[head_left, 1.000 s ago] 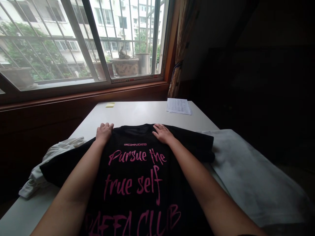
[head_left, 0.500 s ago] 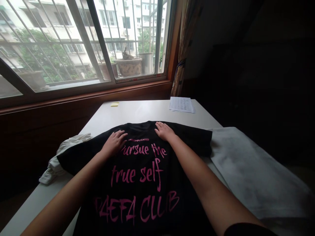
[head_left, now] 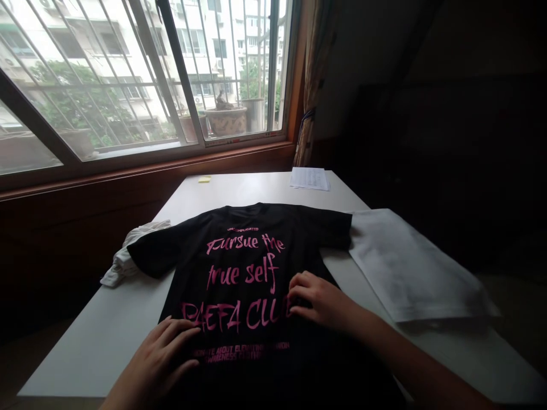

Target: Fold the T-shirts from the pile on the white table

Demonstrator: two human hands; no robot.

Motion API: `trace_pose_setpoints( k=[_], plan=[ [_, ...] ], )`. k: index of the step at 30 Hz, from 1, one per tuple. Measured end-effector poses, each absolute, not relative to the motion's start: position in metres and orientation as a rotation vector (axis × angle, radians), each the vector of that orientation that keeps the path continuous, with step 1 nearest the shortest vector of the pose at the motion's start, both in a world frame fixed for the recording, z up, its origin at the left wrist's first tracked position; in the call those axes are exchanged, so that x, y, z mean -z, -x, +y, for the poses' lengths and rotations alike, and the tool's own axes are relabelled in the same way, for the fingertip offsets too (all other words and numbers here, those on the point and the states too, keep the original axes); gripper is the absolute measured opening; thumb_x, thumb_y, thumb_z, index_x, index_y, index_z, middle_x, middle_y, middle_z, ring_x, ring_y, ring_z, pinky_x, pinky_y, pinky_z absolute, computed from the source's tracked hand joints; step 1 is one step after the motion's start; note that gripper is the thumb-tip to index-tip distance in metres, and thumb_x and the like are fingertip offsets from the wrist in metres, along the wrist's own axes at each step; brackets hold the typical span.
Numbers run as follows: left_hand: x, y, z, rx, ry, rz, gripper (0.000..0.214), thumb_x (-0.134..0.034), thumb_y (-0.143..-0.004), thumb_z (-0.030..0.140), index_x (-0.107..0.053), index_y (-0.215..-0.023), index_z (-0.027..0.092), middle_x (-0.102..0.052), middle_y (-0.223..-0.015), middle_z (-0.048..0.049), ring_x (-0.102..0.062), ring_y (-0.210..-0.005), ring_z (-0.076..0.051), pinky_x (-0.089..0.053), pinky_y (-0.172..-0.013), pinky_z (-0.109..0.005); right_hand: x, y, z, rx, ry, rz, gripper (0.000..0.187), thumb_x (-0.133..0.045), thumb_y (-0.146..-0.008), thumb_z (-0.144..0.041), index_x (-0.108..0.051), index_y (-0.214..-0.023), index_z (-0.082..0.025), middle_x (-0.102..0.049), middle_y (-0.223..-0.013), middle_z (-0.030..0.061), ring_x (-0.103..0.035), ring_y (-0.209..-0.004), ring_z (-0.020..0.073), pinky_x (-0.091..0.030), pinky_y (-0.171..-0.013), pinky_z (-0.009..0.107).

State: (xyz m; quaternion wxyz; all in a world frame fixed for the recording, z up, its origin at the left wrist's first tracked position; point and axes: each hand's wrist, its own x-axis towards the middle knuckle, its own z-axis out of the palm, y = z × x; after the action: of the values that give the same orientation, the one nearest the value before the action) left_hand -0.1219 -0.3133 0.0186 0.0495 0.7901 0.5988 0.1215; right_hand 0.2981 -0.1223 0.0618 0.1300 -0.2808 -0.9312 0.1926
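A black T-shirt (head_left: 239,228) with pink lettering lies spread flat on the white table (head_left: 123,319), its collar toward the window. My left hand (head_left: 162,356) rests flat and open on the shirt's lower left part, by the left side seam. My right hand (head_left: 318,299) lies open on the shirt's lower right part, fingers over the end of the big pink word. Neither hand holds anything.
A white garment (head_left: 126,256) is bunched under the shirt's left sleeve at the table's left edge. A flat white cloth (head_left: 410,267) lies to the right. A sheet of paper (head_left: 308,178) and a yellow note (head_left: 204,179) lie at the far end under the window.
Both hands have slid down the shirt from the collar and shoulders to its lower part. The view has pulled back, so more of the shirt shows.
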Motion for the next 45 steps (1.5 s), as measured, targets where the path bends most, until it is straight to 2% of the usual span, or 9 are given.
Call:
trace_pose_setpoints(
  k=[4, 7, 9, 17, 23, 26, 31, 35, 45],
  plan=[
    [-0.012, 0.103, -0.331, -0.41, -2.388, 1.942, 0.028, -0.059, -0.091, 0.045, -0.07, -0.116, 0.042, -0.072, -0.11, -0.006, -0.068, -0.098, -0.03, -0.058, -0.085, -0.049, -0.048, -0.319, -0.177, -0.572, 0.952, -2.655, 0.025, -0.078, -0.084, -0.029, -0.07, -0.108, -0.032, -0.068, -0.112, 0.0053, -0.062, -0.102, 0.0231, -0.056, -0.088, 0.038],
    [-0.019, 0.086, -0.329, -0.37, -2.408, 1.941, 0.022, -0.05, -0.095, 0.033, -0.071, -0.099, 0.036, -0.072, -0.095, -0.0053, -0.067, -0.084, -0.026, -0.056, -0.083, -0.049, -0.039, -0.319, -0.197, -0.484, 1.007, -2.602, 0.01, -0.069, -0.09, -0.02, -0.069, -0.094, -0.028, -0.068, -0.101, 0.0057, -0.063, -0.095, 0.0222, -0.056, -0.083, 0.037],
    [-0.029, 0.078, -0.328, -0.423, -2.448, 1.932, 0.022, -0.048, -0.094, 0.029, -0.069, -0.093, 0.033, -0.071, -0.089, -0.0051, -0.066, -0.08, -0.024, -0.055, -0.082, -0.049, -0.038, -0.316, -0.204, -0.411, 0.988, -2.589, 0.014, -0.062, -0.092, -0.014, -0.068, -0.088, -0.027, -0.067, -0.094, 0.0058, -0.063, -0.09, 0.0218, -0.055, -0.08, 0.037],
    [-0.071, 0.066, -0.347, -0.871, -2.444, 1.845, 0.013, -0.051, -0.099, 0.023, -0.063, -0.104, 0.024, -0.066, -0.094, -0.0039, -0.064, -0.079, -0.017, -0.054, -0.068, -0.028, -0.062, -0.335, -0.209, -0.417, 0.83, -2.338, 0.012, -0.057, -0.093, -0.011, -0.061, -0.091, -0.023, -0.064, -0.095, 0.0051, -0.063, -0.09, 0.0197, -0.053, -0.082, 0.034],
    [-0.055, 0.056, -0.345, -0.75, -2.526, 1.619, 0.022, -0.045, -0.099, 0.015, -0.064, -0.092, 0.023, -0.066, -0.085, -0.0023, -0.062, -0.069, -0.014, -0.05, -0.06, -0.024, -0.05, -0.347, -0.209, -0.594, 0.931, -2.441, 0.012, -0.06, -0.089, -0.012, -0.061, -0.087, -0.023, -0.064, -0.094, 0.0032, -0.063, -0.089, 0.0186, -0.052, -0.082, 0.031],
    [-0.045, 0.058, -0.346, -0.691, -2.471, 1.596, 0.024, -0.045, -0.102, 0.021, -0.067, -0.092, 0.024, -0.067, -0.084, -0.0025, -0.063, -0.07, -0.015, -0.052, -0.061, -0.024, -0.045, -0.355, -0.211, -0.674, 0.989, -2.512, 0.01, -0.062, -0.089, -0.013, -0.063, -0.086, -0.023, -0.065, -0.096, 0.0026, -0.063, -0.092, 0.0188, -0.052, -0.083, 0.031],
    [-0.038, 0.092, -0.371, -0.7, -2.346, 1.679, 0.026, -0.062, -0.097, 0.038, -0.066, -0.122, 0.031, -0.071, -0.104, -0.0047, -0.069, -0.091, -0.018, -0.06, -0.078, -0.025, -0.054, -0.385, -0.217, -0.724, 1.094, -2.503, 0.003, -0.066, -0.089, -0.022, -0.067, -0.091, -0.024, -0.065, -0.106, 0.0034, -0.063, -0.1, 0.0199, -0.051, -0.09, 0.033],
    [-0.027, 0.133, -0.399, -0.643, -2.384, 1.875, 0.043, -0.073, -0.088, 0.048, -0.065, -0.129, 0.037, -0.069, -0.119, -0.0042, -0.069, -0.103, -0.023, -0.063, -0.084, -0.029, -0.054, -0.405, -0.223, -0.657, 1.252, -2.474, 0.021, -0.077, -0.08, -0.026, -0.069, -0.099, -0.026, -0.065, -0.112, 0.0042, -0.062, -0.106, 0.0233, -0.051, -0.094, 0.035],
    [-0.029, 0.143, -0.4, -0.726, -2.493, 1.885, 0.026, -0.058, -0.097, 0.052, -0.074, -0.1, 0.032, -0.073, -0.099, -0.0029, -0.07, -0.086, -0.019, -0.062, -0.069, -0.023, -0.054, -0.391, -0.233, -0.545, 1.379, -2.477, 0.012, -0.056, -0.085, -0.015, -0.065, -0.083, -0.023, -0.067, -0.087, 0.0019, -0.064, -0.081, 0.0184, -0.049, -0.076, 0.031]
  ],
)
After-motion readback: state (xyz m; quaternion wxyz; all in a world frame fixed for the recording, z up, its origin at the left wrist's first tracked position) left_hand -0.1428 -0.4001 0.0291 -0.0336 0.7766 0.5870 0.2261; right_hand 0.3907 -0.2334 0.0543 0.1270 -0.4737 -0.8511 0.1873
